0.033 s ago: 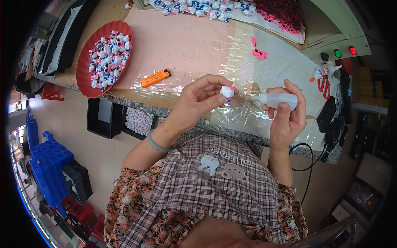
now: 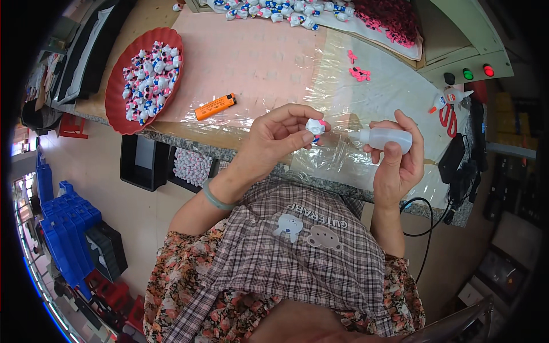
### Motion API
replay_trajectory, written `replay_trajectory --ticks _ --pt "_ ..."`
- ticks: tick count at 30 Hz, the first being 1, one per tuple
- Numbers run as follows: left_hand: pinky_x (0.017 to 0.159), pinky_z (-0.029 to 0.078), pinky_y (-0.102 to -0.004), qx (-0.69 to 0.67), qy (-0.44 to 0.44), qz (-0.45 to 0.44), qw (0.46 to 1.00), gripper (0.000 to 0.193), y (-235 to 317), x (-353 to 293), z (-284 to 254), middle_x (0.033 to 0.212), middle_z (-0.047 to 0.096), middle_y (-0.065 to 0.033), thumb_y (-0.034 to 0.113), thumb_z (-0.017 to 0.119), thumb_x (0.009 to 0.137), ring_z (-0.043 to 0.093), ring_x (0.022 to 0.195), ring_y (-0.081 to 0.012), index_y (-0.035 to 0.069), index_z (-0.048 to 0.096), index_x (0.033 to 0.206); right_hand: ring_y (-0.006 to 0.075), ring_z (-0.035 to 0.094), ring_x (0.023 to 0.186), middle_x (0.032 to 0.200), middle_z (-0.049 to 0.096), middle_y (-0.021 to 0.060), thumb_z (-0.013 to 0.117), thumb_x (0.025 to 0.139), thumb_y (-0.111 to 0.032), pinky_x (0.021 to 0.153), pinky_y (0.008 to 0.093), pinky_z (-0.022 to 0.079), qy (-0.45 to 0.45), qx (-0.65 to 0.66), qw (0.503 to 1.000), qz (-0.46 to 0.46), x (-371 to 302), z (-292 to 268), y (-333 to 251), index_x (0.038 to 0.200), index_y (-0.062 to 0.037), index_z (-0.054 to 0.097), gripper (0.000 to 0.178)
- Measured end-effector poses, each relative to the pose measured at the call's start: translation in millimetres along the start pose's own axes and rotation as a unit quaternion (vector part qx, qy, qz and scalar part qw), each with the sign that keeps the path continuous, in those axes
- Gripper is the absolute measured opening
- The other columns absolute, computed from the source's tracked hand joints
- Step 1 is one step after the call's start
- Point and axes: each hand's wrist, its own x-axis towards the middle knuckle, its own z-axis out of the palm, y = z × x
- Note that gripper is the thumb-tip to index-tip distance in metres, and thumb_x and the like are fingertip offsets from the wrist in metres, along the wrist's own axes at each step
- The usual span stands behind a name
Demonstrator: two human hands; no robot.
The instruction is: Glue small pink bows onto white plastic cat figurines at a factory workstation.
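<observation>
Between the thumb and fingers of my left hand (image 2: 274,140) is a small white figurine (image 2: 315,127) with pink and blue parts. It is held up above the table's front edge. My right hand (image 2: 398,166) is wrapped round a translucent white squeeze bottle (image 2: 390,140). The bottle lies sideways in the grip, its narrow nozzle pointing left at the figurine, with a gap between them. Small bright pink pieces (image 2: 359,74) lie on the plastic-covered table beyond my hands. An orange lighter (image 2: 215,107) rests left of the figurine.
A red scalloped bowl (image 2: 114,103) of similar figurines stands at the left. More figurines (image 2: 277,12) and a heap of dark pink pieces (image 2: 392,26) lie at the back. Red-handled scissors (image 2: 449,121) and a cabinet with lit buttons (image 2: 468,74) are at the right. Black bins (image 2: 144,163) sit below.
</observation>
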Motion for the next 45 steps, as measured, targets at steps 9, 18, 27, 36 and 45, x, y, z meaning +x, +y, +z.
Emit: replay_trajectory --ticks 9,18,27,36,45 --pt "0.087 0.052 -0.0272 0.014 0.005 -0.023 1.0 0.03 4 -1 3 0.106 0.065 -0.0091 -0.001 0.061 0.088 0.063 0.096 -0.0145 -0.003 0.056 0.118 0.0143 0.059 0.065 0.095 0.065 0.0195 0.055 0.096 -0.024 0.054 0.0216 0.044 -0.047 -0.125 0.984 -0.114 -6 -4 -1 0.129 0.0037 0.045 0.044" --pt "0.086 0.052 -0.0265 0.01 0.005 -0.022 1.0 0.03 1 -2 3 0.105 0.065 -0.0084 -0.002 0.061 0.088 0.063 0.094 -0.0131 -0.003 0.057 0.118 0.0138 0.06 0.065 0.093 0.066 0.0195 0.055 0.096 -0.023 0.053 0.0211 0.045 -0.053 -0.165 0.975 -0.14 -8 -4 -3 0.128 0.0041 0.046 0.043" --pt "0.084 0.051 -0.0242 0.02 0.006 -0.025 0.999 0.031 -3 -1 3 0.104 0.065 -0.0068 0.0 0.063 0.087 0.063 0.093 -0.0116 -0.001 0.058 0.117 0.0132 0.059 0.062 0.092 0.067 0.0202 0.057 0.096 -0.025 0.053 0.0203 0.045 -0.068 -0.186 0.967 -0.162 -7 -4 -1 0.126 0.0052 0.047 0.044" --pt "0.083 0.051 -0.0236 -0.009 0.002 -0.028 1.0 0.029 -6 -1 4 0.103 0.065 -0.0073 -0.001 0.064 0.086 0.064 0.092 -0.0121 -0.002 0.058 0.115 0.014 0.06 0.06 0.09 0.067 0.0211 0.055 0.096 -0.026 0.051 0.0208 0.046 -0.061 -0.217 0.953 -0.202 -5 -3 0 0.124 0.006 0.047 0.044" --pt "0.083 0.052 -0.025 -0.023 0.009 -0.018 1.0 0.027 -6 -1 2 0.103 0.065 -0.0097 -0.003 0.064 0.085 0.064 0.092 -0.0138 -0.003 0.057 0.111 0.0149 0.061 0.059 0.09 0.068 0.0219 0.056 0.096 -0.026 0.052 0.0214 0.048 -0.065 -0.242 0.944 -0.216 -5 -3 -4 0.123 0.0065 0.048 0.043"
